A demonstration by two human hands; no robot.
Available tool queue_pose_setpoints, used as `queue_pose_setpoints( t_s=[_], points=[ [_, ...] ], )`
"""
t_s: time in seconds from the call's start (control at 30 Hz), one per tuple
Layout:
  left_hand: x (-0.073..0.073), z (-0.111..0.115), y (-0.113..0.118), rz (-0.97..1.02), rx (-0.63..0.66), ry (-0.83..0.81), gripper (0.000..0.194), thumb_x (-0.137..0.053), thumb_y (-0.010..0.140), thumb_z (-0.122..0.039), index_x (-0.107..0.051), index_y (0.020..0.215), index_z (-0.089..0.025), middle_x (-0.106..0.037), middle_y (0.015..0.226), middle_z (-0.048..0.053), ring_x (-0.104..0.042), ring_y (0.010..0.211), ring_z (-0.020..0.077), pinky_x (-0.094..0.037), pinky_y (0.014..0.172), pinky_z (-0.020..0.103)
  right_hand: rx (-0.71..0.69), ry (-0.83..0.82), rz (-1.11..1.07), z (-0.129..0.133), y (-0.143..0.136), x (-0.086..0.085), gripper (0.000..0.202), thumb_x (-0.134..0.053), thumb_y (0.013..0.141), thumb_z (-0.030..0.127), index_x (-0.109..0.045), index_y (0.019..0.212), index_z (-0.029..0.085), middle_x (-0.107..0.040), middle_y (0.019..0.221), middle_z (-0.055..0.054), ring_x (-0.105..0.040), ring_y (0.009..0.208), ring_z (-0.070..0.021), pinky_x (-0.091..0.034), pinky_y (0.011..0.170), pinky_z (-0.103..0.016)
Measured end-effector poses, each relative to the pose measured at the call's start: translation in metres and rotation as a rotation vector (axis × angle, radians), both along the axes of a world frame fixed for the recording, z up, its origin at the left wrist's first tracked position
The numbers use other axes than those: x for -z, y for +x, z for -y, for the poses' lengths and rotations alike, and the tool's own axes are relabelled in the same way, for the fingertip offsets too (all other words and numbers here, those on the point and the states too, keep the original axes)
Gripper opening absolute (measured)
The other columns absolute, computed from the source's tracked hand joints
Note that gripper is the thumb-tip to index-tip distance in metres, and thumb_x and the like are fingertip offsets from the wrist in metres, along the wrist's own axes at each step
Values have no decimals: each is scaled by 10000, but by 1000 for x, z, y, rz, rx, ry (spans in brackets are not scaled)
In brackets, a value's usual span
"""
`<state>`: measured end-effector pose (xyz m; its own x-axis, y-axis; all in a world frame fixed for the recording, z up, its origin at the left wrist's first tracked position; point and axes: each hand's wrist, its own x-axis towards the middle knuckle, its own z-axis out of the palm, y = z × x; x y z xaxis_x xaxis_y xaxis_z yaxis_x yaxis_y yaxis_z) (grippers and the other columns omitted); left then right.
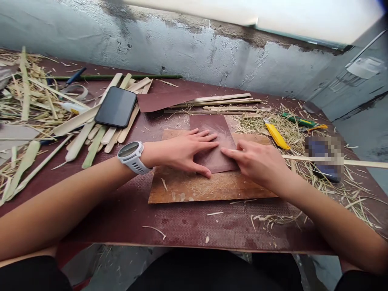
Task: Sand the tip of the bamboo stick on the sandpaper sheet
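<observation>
A sheet of dark reddish-brown sandpaper (212, 125) with pale dust on it rests on a wooden board (194, 188). My left hand (188, 151) lies flat on the sandpaper, fingers spread. At the right edge of that sheet, my right hand (257, 159) has its index finger pointing left and the other fingers curled under. A thin pale bamboo strip (357, 163) comes out from behind my right hand and runs off to the right; its part beneath the hand is hidden.
A black phone (117, 107) sits on flat bamboo pieces (80, 141) at the left. Another sandpaper sheet (163, 100) and strips (224, 98) lie behind the board. Shavings surround a yellow cutter (277, 136), a green-handled tool (298, 120) and a blurred dark object (324, 157).
</observation>
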<state>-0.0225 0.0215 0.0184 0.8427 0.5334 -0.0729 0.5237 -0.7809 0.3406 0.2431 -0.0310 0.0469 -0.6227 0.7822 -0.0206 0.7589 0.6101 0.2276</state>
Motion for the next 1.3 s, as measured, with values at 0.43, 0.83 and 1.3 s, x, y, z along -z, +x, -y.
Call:
queue_pose_setpoints(
  t_s=[0.43,0.83,1.3],
  points=[
    [5,-2,-2,5,-30,-8,1158,-567,848,-888,-253,1678,-143,-146,1749,153,-104,1642,333,-90,1333,442,39,14,-15,2,-2,1,496,-511,998,211,-651,1442,382,-692,988,-60,-521,667,-145,-173,555,-311],
    [4,-2,-2,-4,-26,3,1185,-558,842,-900,-248,1676,-117,-145,1750,153,-101,1644,315,-73,1337,407,-141,102,31,5,4,1,463,-534,987,128,-661,1396,303,-696,1016,-70,-598,784,-172,-250,589,-310],
    [5,0,3,-36,-58,15,1146,-549,865,-883,-251,1676,-131,-150,1753,113,-103,1646,295,-63,1342,417,-188,14,124,21,-6,-4,462,-521,1007,189,-620,1450,276,-727,910,-44,-612,642,-137,-160,536,-330]
  ],
)
